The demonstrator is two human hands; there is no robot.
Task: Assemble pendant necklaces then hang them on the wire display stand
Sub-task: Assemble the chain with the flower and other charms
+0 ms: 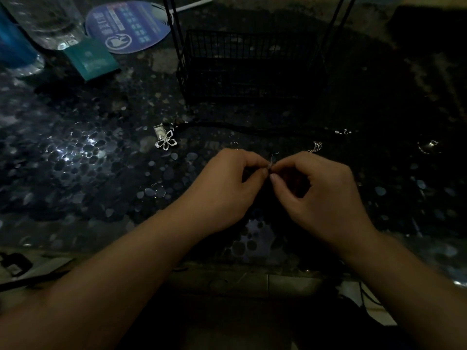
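Left hand (228, 184) and right hand (317, 192) meet fingertip to fingertip, both pinching a small silver fitting (271, 164) — above the pebble-patterned table (75, 173). Flower pendant (166, 141) lies left, near the wire display stand (242, 66).

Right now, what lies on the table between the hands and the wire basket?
In the head view, a dark cord runs across that stretch, from the flower pendant rightward toward a small silver clasp. Otherwise, bare pebble-patterned table before the wire basket.
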